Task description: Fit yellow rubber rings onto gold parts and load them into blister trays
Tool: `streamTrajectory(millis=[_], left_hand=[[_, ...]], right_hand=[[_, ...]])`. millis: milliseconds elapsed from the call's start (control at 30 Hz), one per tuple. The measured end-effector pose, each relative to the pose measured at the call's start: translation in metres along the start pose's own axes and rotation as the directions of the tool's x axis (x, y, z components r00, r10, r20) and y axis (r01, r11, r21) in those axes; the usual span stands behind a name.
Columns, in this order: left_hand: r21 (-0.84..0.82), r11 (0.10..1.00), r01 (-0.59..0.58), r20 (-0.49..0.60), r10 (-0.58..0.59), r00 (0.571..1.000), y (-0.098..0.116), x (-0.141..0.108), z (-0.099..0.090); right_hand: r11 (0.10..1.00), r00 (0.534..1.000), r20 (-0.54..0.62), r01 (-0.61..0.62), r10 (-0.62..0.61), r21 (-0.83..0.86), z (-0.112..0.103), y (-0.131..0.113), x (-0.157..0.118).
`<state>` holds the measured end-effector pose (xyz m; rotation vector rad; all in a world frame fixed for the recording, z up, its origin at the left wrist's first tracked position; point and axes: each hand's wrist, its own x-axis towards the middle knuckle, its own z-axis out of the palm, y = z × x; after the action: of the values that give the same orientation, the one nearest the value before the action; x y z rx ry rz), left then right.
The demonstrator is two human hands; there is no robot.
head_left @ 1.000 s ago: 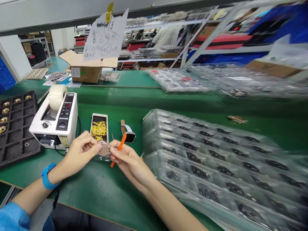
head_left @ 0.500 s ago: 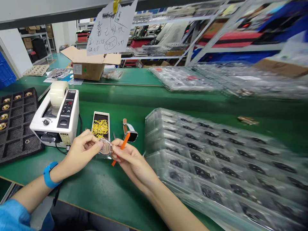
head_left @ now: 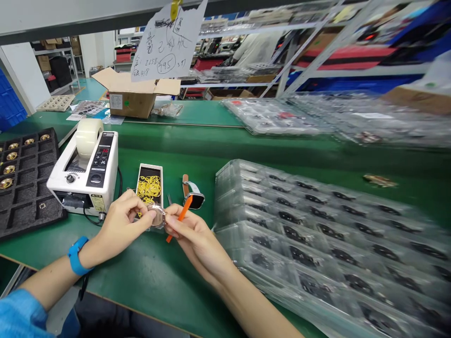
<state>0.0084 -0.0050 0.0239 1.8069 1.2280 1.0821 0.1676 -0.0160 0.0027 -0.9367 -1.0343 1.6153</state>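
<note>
A round, shiny watch case (head_left: 159,217) is held between my two hands, low in front of the yellow-band box. My left hand (head_left: 128,218) is closed, with thumb and forefinger pinching its left edge. On the other side, my right hand (head_left: 188,228) grips its right edge. The same right hand has a flat orange plastic stick (head_left: 185,208) between its fingers, pointed end up. Fingers cover part of the case. Just behind lie a smartwatch (head_left: 195,200) with a dark screen and a narrow box (head_left: 161,180) of yellow bands (head_left: 149,186).
To the left stand a white tape dispenser (head_left: 110,162) and a black foam tray (head_left: 35,188) with gold round parts. Stacked clear blister trays (head_left: 299,234) fill the right side. Behind are an open carton (head_left: 132,101) and more clear trays (head_left: 268,115). A handwritten paper (head_left: 165,47) hangs above.
The view has swung slightly left, so things appear shifted right. My left thumb now covers more of the watch case's face. Both hands keep their hold.
</note>
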Motion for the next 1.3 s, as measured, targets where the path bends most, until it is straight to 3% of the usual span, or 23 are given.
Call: streamTrajectory(millis=[200, 333, 433, 500, 600, 767, 1133, 1233, 1300], left_hand=[[0.206, 0.978, -0.02, -0.146, 0.051, 0.988, -0.002, 0.0, -0.001], [0.19, 0.955, -0.227, -0.221, 0.267, 0.938, -0.002, -0.001, -0.006], [0.171, 0.89, -0.422, -0.161, 0.448, 0.879, -0.002, -0.001, -0.006], [0.161, 0.864, -0.477, -0.068, 0.491, 0.868, -0.004, -0.001, -0.005], [0.159, 0.865, -0.476, 0.032, 0.478, 0.878, -0.008, 0.0, -0.003], [0.158, 0.881, -0.446, 0.076, 0.439, 0.895, -0.009, 0.001, -0.003], [0.059, 0.883, -0.466, 0.22, 0.444, 0.868, -0.016, 0.007, -0.003], [-0.012, 0.909, -0.417, 0.314, 0.399, 0.862, -0.008, -0.004, -0.014], [-0.016, 0.933, -0.36, 0.338, 0.344, 0.876, -0.002, -0.02, -0.034]], right_hand=[[0.997, 0.999, -0.015, -0.028, 0.029, 0.076, -0.002, 0.003, 0.002], [0.99, 0.999, -0.001, -0.04, 0.04, 0.135, -0.003, 0.002, 0.002], [0.991, 0.999, 0.008, -0.036, 0.036, 0.129, -0.001, 0.0, 0.0], [0.992, 1.0, 0.009, -0.026, 0.025, 0.124, 0.0, 0.0, -0.001], [0.992, 1.0, 0.005, -0.011, 0.01, 0.125, 0.002, 0.001, -0.002], [0.992, 0.999, 0.037, -0.029, 0.025, 0.12, 0.001, 0.004, -0.004], [0.979, 0.986, 0.102, -0.148, 0.134, 0.144, 0.011, 0.018, -0.003], [0.979, 0.975, 0.143, -0.183, 0.17, 0.086, 0.015, 0.013, -0.013], [0.984, 0.973, 0.15, -0.175, 0.175, -0.013, 0.011, -0.003, -0.017]])
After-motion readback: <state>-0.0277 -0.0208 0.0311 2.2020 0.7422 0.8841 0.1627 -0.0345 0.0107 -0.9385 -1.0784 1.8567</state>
